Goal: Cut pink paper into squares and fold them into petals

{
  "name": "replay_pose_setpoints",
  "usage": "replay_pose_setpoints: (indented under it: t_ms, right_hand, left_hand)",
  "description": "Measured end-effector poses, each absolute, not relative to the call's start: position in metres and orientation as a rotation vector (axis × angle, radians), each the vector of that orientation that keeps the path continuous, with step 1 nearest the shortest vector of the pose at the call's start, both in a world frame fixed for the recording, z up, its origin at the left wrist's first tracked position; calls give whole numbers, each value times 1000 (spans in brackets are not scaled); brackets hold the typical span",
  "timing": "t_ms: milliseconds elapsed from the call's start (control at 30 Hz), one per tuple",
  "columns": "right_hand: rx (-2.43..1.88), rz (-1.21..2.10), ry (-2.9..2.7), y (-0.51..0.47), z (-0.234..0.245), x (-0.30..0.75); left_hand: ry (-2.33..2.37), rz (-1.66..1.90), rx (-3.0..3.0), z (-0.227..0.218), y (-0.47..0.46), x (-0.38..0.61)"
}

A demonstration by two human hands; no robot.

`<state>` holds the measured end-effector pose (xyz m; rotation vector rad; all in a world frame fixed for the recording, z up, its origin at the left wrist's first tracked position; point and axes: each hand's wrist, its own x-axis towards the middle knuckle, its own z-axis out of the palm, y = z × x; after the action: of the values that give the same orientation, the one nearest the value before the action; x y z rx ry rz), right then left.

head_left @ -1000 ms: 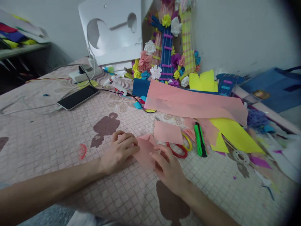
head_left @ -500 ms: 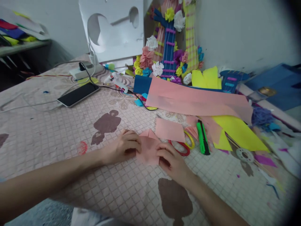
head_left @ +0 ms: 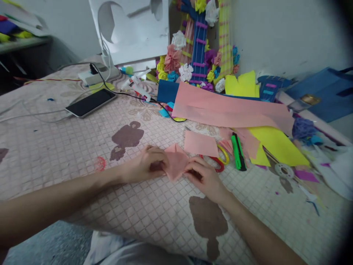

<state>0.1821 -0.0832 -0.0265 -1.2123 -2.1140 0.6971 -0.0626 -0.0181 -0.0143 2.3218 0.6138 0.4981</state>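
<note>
A small folded piece of pink paper [head_left: 176, 163] is lifted slightly off the quilted bedspread [head_left: 68, 147]. My left hand [head_left: 146, 165] pinches its left side, fingers closed. My right hand [head_left: 205, 178] pinches its right side, fingers curled on the edge. Just beyond lie a pink paper rectangle [head_left: 200, 143], red and yellow scissors [head_left: 220, 162] and a green utility knife [head_left: 237, 151].
Large pink [head_left: 228, 110] and yellow [head_left: 275, 147] paper sheets spread at the right. Paper-flower guitar models [head_left: 198, 48] lean on the wall. A phone [head_left: 91, 103], a glue gun [head_left: 138, 90], a power strip [head_left: 95, 75] with cables and a white foam block [head_left: 132, 29] sit at the back left.
Both hands have drawn the pink paper together and raised it; it looks narrower and more folded than before. The view has shifted slightly.
</note>
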Motion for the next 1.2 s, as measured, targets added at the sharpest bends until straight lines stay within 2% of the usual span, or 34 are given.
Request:
replay_pose_setpoints:
  t_ms: [200,433,800,1200]
  right_hand:
    - [-1256,777,-2112,-81,-19,175]
    - [-1272,831,-2129,-74,-14,170]
    - [-1355,717,-2072,-79,-25,165]
    - [-1448,640,-2024,-86,-22,157]
  left_hand:
    - [578,520,2279,-19,-15,-62]
    - [696,303,2194,-7,-4,-55]
    - [730,494,2250,-8,-18,-49]
    - [984,488,2330,-18,-31,-40]
